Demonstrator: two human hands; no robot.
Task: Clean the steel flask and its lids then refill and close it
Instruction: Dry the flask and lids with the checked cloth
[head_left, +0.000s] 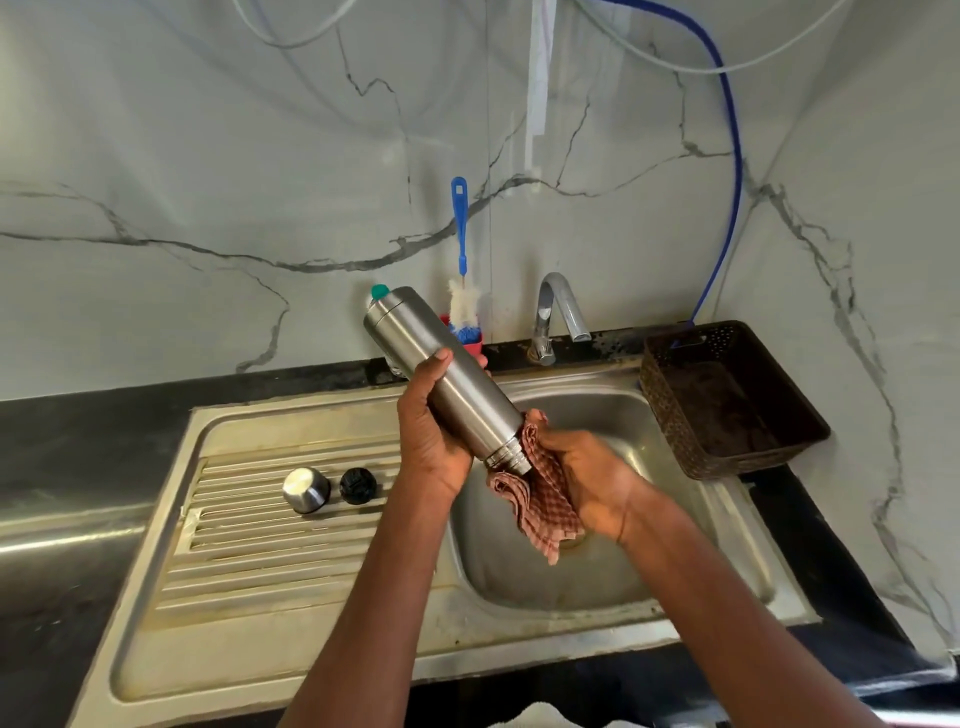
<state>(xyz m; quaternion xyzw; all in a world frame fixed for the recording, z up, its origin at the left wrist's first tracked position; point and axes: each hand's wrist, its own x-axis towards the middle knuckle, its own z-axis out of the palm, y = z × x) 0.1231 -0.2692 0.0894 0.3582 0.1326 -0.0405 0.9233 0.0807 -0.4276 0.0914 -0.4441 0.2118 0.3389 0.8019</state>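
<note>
My left hand (432, 421) grips the steel flask (441, 371) round its middle, above the sink basin (597, 566). The flask is tilted, its base up and to the left, its threaded open mouth down and to the right. My right hand (592, 483) holds a red checked cloth (543, 506) bunched against the flask's mouth. The steel cup lid (306, 490) and the black stopper (358, 485) stand side by side on the ribbed drainboard (249, 561), left of my left arm.
A blue bottle brush (461, 270) stands in a red holder behind the flask. The tap (558, 317) rises behind the basin. A dark perforated basket (727, 400) sits on the black counter at the right. A blue hose (730, 171) hangs down the marble wall.
</note>
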